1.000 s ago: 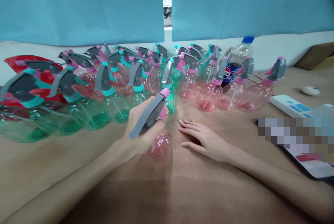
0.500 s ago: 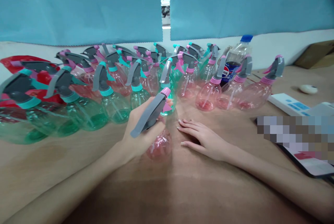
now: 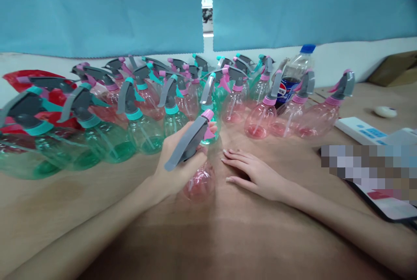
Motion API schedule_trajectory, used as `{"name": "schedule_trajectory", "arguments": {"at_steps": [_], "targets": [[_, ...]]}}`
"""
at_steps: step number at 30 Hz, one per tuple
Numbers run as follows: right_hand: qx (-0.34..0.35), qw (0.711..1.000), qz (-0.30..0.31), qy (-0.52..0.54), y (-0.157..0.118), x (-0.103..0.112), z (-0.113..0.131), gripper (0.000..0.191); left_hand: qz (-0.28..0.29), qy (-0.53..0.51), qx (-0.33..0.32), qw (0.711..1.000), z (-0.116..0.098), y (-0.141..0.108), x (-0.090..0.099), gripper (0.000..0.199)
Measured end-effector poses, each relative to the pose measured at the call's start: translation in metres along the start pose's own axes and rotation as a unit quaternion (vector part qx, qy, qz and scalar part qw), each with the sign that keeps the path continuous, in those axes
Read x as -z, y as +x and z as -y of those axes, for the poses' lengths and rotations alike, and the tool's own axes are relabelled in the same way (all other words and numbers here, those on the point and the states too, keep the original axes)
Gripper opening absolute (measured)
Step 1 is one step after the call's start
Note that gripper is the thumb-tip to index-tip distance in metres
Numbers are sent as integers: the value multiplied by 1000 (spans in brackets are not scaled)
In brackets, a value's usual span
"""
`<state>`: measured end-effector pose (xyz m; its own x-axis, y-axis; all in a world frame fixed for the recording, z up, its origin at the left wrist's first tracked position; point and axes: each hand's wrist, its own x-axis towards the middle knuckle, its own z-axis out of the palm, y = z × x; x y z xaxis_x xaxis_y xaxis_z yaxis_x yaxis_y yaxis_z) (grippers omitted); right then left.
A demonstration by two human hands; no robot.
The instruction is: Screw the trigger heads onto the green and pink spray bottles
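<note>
My left hand (image 3: pixel 172 158) is wrapped round the neck of a pink spray bottle (image 3: pixel 199 182) with a grey head and pink nozzle. The bottle is upright in front of me, its collar hidden by my fingers. My right hand (image 3: pixel 250 169) lies on the table with its fingers stretched out, apart from the bottle and holding nothing. Just behind my left hand stands a green spray bottle (image 3: pixel 208 97). To its left is a row of green spray bottles (image 3: pixel 119 143) with turquoise collars. Pink spray bottles (image 3: pixel 260 119) stand beyond my right hand.
Several more spray bottles crowd the back, by the wall. A Pepsi bottle (image 3: pixel 289 80) with a blue cap stands behind the pink ones. On the right lie a white device (image 3: pixel 358 130), a white oval object (image 3: pixel 385 111), a partly blurred phone or tablet (image 3: pixel 394 210) and a brown box (image 3: pixel 392 69).
Almost nothing differs. The view has shifted very slightly; my left hand still grips the pink spray bottle and my right hand rests in the same spot.
</note>
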<state>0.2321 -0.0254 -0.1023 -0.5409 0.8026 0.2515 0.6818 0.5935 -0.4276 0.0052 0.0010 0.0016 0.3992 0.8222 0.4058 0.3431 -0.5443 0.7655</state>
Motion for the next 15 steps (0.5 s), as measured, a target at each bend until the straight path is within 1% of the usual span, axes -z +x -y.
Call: {"name": "schedule_trajectory", "arguments": {"at_steps": [2, 7, 15], "targets": [[0, 1000, 4, -6, 0, 0, 0, 55, 3, -5, -1, 1000, 0, 0, 0, 33], [3, 1000, 2, -8, 1, 1, 0, 55, 6, -11, 9, 1000, -3, 0, 0, 28], [2, 1000, 2, -5, 0, 0, 0, 54, 11, -2, 3, 1000, -4, 2, 1, 31]]}}
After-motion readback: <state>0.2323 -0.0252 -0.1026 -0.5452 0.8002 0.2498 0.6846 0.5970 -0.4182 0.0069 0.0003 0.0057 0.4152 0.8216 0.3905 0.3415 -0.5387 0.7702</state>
